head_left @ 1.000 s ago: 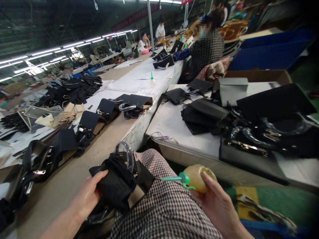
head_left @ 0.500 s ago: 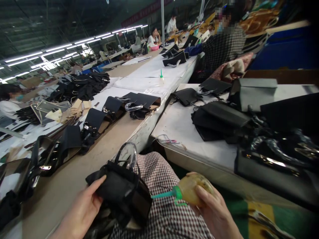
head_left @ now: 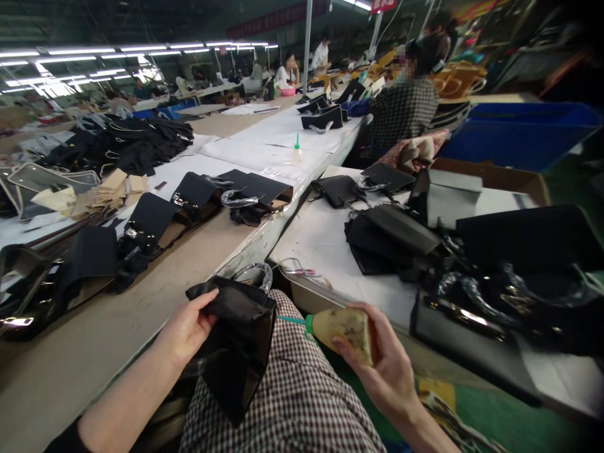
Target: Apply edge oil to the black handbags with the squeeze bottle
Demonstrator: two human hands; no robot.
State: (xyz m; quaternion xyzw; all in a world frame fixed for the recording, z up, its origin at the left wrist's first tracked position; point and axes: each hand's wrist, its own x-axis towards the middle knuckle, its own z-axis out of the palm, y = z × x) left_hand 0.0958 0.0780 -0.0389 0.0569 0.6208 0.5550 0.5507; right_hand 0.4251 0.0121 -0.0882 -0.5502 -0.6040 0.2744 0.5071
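My left hand (head_left: 191,327) pinches the upper edge of a black handbag (head_left: 238,352), tilted over the checked cloth (head_left: 302,390) on my lap. The bag's handle (head_left: 257,272) is wrapped in clear plastic. My right hand (head_left: 384,358) is closed around a squeeze bottle (head_left: 342,330) of yellowish stuff with a green cap, lying on its side. The thin green nozzle (head_left: 291,319) points left, its tip at the right edge of the bag. Whether the tip touches the bag I cannot tell.
Black bags (head_left: 151,220) line the table on the left, near tan pieces (head_left: 111,192). More bags (head_left: 396,233) lie on the right-hand table. Another green-tipped bottle (head_left: 297,151) stands further back. A co-worker in a checked top (head_left: 401,113) sits by a blue bin (head_left: 523,129).
The view has levelled and turned right. The bag has turned and tipped, its dark side now facing me more. The bottle has moved up and left in view, still with its nozzle beside the bag.
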